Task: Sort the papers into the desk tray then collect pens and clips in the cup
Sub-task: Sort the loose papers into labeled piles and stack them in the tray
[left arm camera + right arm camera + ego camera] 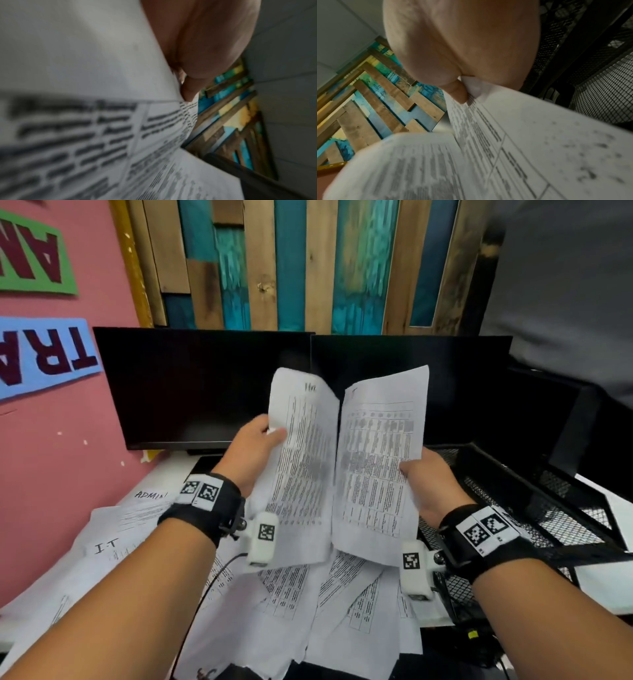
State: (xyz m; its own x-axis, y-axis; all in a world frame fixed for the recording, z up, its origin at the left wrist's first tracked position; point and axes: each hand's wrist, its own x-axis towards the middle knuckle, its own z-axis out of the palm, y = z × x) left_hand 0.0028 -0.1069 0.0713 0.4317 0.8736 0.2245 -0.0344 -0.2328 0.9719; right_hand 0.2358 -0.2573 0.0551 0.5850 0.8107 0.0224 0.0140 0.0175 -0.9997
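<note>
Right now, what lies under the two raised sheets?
Loose printed papers lie scattered on the desk beneath the two sheets. Any pens or clips there are covered or out of view.

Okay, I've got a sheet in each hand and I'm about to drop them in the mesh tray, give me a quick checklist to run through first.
1. Left hand grip on the left sheet: ok, thumb pinches its edge.
2. Right hand grip on the right sheet: ok, thumb on the printed face.
3. Sheets apart from each other: ok, a dark gap shows between them up top.
4. Black mesh tray within reach: ok, just beside the right hand.
5. Which tray compartment each sheet belongs in: cannot tell, print is blurred.
6. Loose papers on the desk still to sort: not ok, many lie scattered below the hands.
</note>
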